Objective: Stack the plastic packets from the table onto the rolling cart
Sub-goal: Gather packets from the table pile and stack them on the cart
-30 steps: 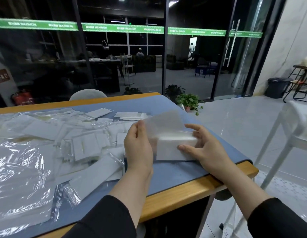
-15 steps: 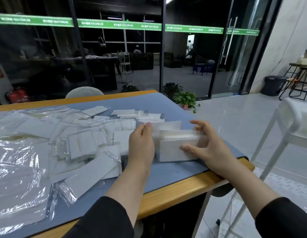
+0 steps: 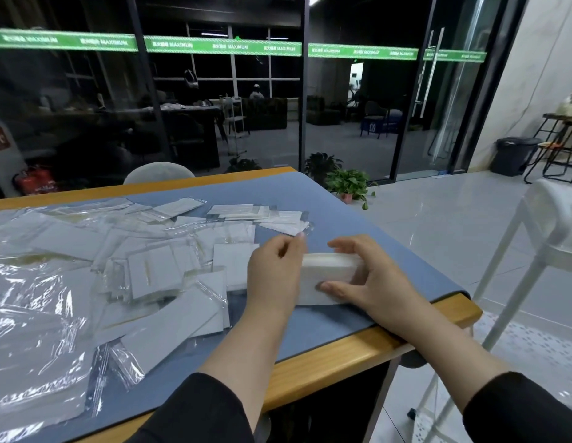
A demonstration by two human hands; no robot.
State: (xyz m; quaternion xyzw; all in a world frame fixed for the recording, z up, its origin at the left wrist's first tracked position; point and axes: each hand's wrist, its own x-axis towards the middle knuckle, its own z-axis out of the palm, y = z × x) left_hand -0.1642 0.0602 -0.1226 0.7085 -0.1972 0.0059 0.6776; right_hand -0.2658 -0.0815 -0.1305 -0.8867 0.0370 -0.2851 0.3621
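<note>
I cup both hands, left hand (image 3: 273, 270) and right hand (image 3: 371, 279), fingers curled around the small white stack of slippery, light plastic packets (image 3: 326, 276); best gripped at its ends.

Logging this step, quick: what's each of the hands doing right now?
Left hand: fingers curled against the left end of the stack of packets, gripping it.
Right hand: thumb and fingers wrapped round the same stack, holding it on the table.
</note>
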